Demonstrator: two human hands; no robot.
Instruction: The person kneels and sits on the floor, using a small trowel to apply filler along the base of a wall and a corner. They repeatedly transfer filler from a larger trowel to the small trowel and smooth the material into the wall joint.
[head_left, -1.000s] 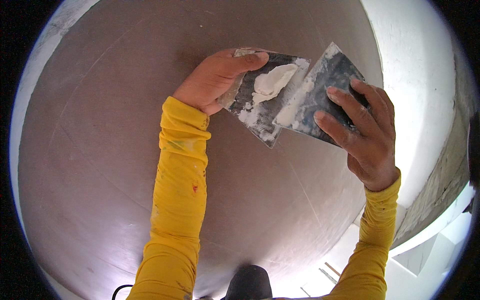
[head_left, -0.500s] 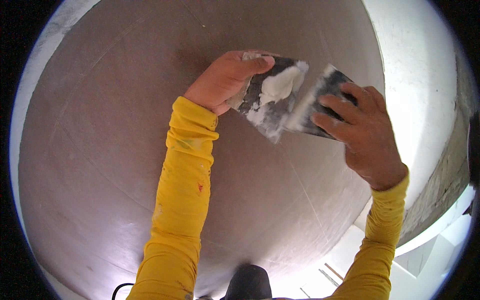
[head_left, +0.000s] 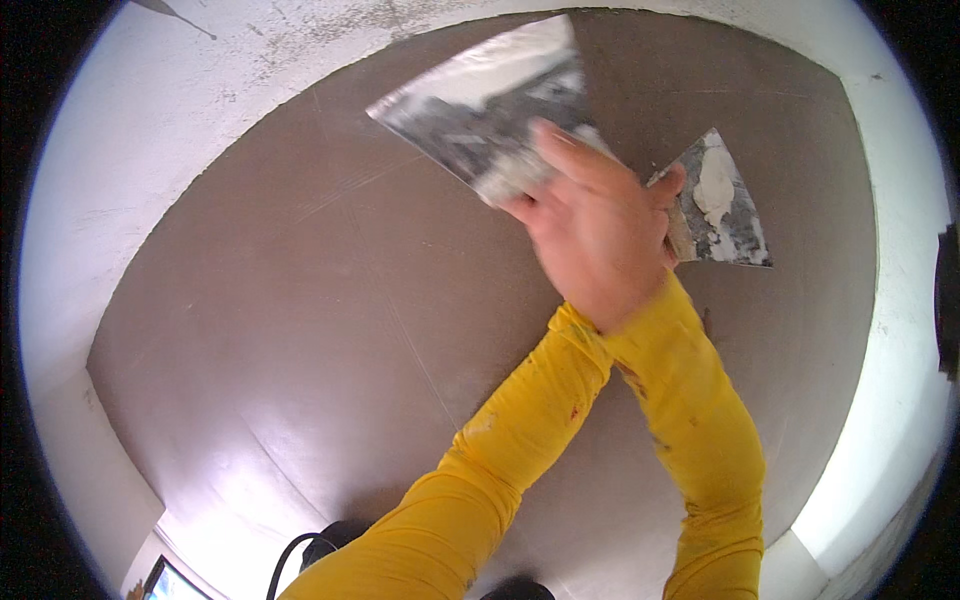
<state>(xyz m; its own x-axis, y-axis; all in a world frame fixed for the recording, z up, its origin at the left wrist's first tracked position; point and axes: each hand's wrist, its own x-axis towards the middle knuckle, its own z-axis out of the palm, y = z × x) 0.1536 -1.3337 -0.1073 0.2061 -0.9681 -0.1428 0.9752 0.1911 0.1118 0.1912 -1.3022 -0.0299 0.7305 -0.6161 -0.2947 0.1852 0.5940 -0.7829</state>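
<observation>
My forearms cross in yellow sleeves, the right one over the left. My right hand (head_left: 595, 230) is closed on a wide putty knife (head_left: 490, 100), whose dark blade fans out to the upper left, slightly blurred. White paste coats the blade's far edge. Behind it, my left hand (head_left: 668, 187) is mostly hidden; its thumb and a fingertip grip a second filler blade (head_left: 735, 220) on the right. That blade carries a thick lump of white putty (head_left: 714, 185) on its smeared grey face. The two blades are apart.
Below spreads a brown floor (head_left: 300, 300) with thin joint lines. White wall (head_left: 230, 90) with dark stains borders its far side, and another white surface (head_left: 860, 400) runs along the right. A black cord (head_left: 280, 560) and part of a screen (head_left: 172, 582) show at lower left.
The right hand has swung left across the left one, carrying its blade to the upper left. The left hand and its putty-laden blade have shifted right. My view has turned.
</observation>
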